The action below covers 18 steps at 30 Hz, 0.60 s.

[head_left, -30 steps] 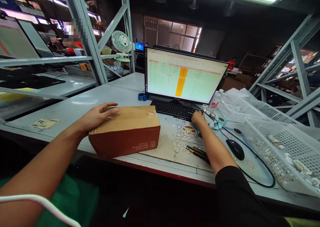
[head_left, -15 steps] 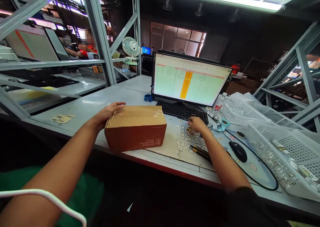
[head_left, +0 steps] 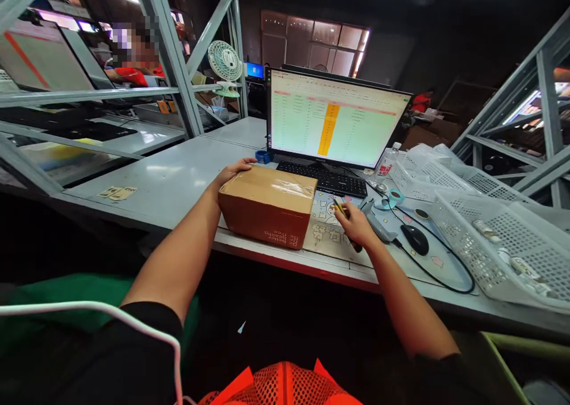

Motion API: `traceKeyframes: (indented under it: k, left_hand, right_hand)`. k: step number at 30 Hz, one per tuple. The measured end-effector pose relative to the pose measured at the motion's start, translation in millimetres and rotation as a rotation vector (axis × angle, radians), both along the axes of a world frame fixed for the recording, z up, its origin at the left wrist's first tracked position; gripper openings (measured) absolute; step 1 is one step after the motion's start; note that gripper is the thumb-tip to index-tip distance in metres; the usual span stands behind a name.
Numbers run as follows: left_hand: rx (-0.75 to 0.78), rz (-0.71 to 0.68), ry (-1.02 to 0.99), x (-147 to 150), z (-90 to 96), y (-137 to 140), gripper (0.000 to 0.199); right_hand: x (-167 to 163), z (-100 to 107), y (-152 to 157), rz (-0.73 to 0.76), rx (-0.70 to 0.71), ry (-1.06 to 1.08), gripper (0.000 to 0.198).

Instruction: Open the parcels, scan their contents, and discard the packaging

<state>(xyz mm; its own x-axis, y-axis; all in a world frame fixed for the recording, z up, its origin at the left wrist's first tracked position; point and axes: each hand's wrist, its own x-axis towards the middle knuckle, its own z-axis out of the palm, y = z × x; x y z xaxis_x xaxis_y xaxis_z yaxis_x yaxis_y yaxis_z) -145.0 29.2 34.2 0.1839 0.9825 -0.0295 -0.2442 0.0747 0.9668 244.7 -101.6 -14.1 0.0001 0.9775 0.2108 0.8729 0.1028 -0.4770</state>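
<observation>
A taped cardboard box (head_left: 267,206) with a red-brown front and upside-down white print sits at the desk's front edge. My left hand (head_left: 234,170) grips its far left corner, the fingers partly hidden behind the top edge. To the right of the box, my right hand (head_left: 355,222) is closed round a slim yellow-and-black utility knife (head_left: 339,208). The knife's front points up and left, over the printed desk mat (head_left: 327,239), and its dark rear end shows below the hand. Whether a blade is out is too small to tell.
A monitor (head_left: 338,120) and keyboard (head_left: 342,182) stand behind the box. At right are a grey handheld device (head_left: 378,224), a mouse (head_left: 415,239), a cable, a bottle (head_left: 388,160) and white baskets (head_left: 503,239) holding small bottles. A blue tape roll (head_left: 262,157) lies near the monitor.
My right hand has picked up the utility knife from the mat, where it lay beside my forearm. The box has moved right along the desk with my left hand on it. The view has tilted down.
</observation>
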Motion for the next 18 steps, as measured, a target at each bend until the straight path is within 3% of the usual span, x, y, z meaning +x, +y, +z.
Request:
traceKeyframes:
  k: [3, 7, 14, 18]
  left_hand:
    - [-0.014, -0.021, 0.007, 9.6, -1.3, 2.0, 0.049]
    - [-0.018, -0.004, 0.014, 7.4, -4.9, 6.5, 0.044]
    - [-0.006, 0.035, 0.046, 7.4, -6.2, 12.0, 0.044]
    - [0.004, 0.074, 0.084, 13.6, -2.1, 9.5, 0.042]
  right_hand:
    - [-25.5, 16.3, 17.1, 0.067, 0.094, 0.120, 0.036]
    - [-50.4, 19.4, 17.8, 0.080, 0.172, 0.191, 0.035]
    - [-66.5, 15.7, -22.5, 0.132, 0.258, 0.247, 0.033]
    - [-75.8, 12.0, -47.9, 0.164, 0.236, 0.382, 0.038]
